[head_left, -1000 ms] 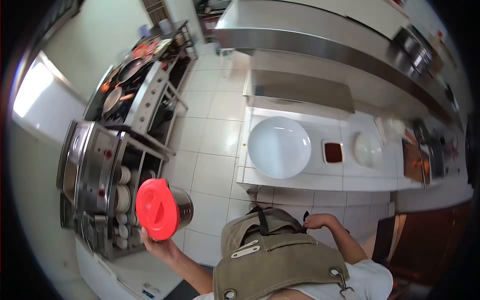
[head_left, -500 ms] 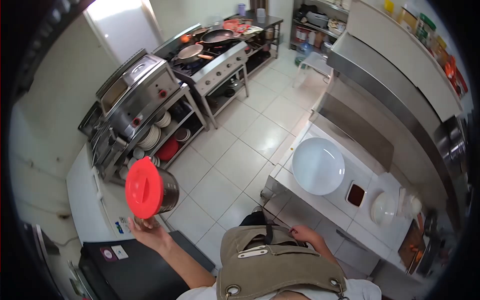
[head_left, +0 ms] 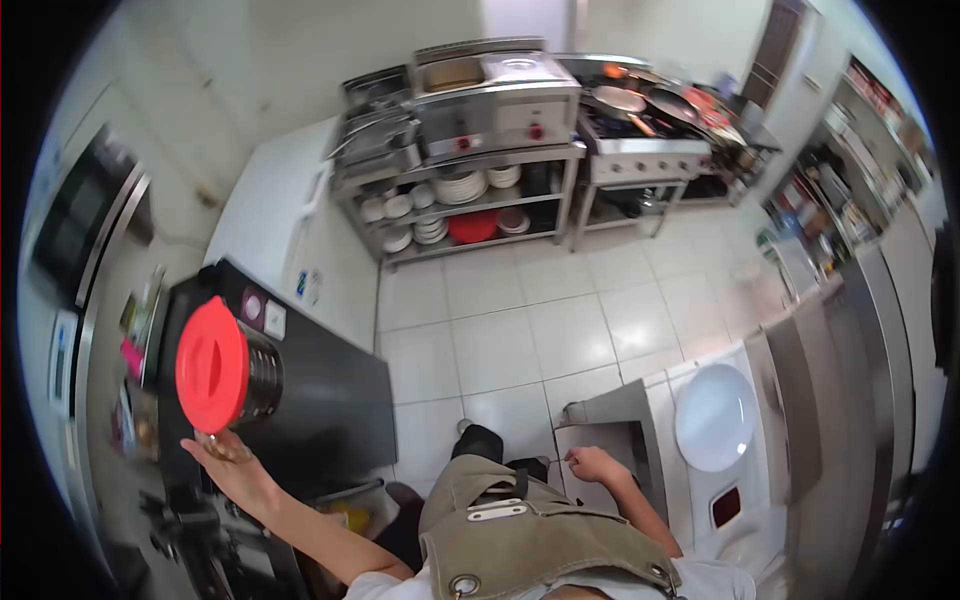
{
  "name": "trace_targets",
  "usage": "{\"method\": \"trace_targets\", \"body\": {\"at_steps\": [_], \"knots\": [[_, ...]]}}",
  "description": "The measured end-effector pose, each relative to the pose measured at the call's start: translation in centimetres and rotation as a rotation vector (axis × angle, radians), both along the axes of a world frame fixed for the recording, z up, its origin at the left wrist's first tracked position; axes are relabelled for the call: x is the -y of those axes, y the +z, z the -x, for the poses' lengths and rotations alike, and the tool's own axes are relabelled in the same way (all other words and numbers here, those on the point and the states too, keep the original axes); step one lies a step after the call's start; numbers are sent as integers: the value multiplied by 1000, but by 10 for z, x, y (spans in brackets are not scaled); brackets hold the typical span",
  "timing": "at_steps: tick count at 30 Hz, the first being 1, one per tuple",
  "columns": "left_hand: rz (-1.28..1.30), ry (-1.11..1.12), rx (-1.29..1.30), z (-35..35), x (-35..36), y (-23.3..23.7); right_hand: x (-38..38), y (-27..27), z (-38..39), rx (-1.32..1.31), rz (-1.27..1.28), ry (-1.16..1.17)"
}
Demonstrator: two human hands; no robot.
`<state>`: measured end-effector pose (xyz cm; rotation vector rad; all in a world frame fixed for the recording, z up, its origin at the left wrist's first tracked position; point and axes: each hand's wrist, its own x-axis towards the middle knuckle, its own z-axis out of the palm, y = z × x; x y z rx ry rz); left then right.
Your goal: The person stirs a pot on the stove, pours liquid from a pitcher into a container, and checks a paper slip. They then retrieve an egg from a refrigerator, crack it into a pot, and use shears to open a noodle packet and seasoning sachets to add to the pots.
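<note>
Kitchen: pale tiled floor, light walls, fisheye view with dark corners.
Back wall: steel rack carrying a countertop steel unit with two red knobs; stacked white plates on its upper shelf, a red item on the lower.
Stove: gas range just right of the rack, frying pans on top.
Left side: white chest freezer; microwave at the far left.
Red-lidded jug: jug raised in the air at left, tilted, lid toward the camera; in line of sight it overlaps a black appliance. Contact with that appliance: cannot tell.
Left hand: hand at the jug's lower end, fingers gripping it from below, one digit extended outward; exact grip partly hidden.
Right hand: hand in front of the apron, near the counter; fingers curled, but how tightly, and whether around anything, cannot tell.
Counter: white tiled counter at right, bearing a large white bowl and a small dish of dark red sauce, just beside each other.
</note>
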<state>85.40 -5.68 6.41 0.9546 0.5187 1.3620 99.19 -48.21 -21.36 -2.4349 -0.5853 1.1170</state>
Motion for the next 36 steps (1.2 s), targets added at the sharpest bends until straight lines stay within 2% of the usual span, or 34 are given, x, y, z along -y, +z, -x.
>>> {"method": "trace_targets", "body": {"at_steps": [2,5,6,7,9,10,12,15,22,23,28,31,33,36], "knots": [[20,175,-21,27,-4,18,-20,4,-10,-2,-12,112],[10,320,15,71,-17,40,-51,13,-19,-18,-3,279],[-78,215,7,107,-37,33,-61,15,-22,-12,2,315],[-80,263,5,129,-51,34,-71,15,-27,-4,6,349],[-177,178,-44,171,-67,46,-92,11,-34,-3,-3,444],[-185,239,-49,179,-68,57,-104,11,-35,10,24,431],[-94,500,-36,184,-73,81,-131,3,-39,45,25,472],[-208,503,-3,224,-98,95,-188,-3,-30,22,45,570],[-219,680,-76,290,-168,150,-324,1,13,-18,-58,796],[-238,637,-112,307,-184,154,-340,-1,19,-28,-92,821],[-292,570,-167,361,-272,172,-403,-6,38,11,-74,873],[-312,675,-210,372,-326,179,-422,-17,41,34,-99,826],[-277,819,-276,377,-362,180,-428,-22,43,46,-113,787],[-293,872,-265,380,-414,180,-432,-33,44,66,-105,758]]}}
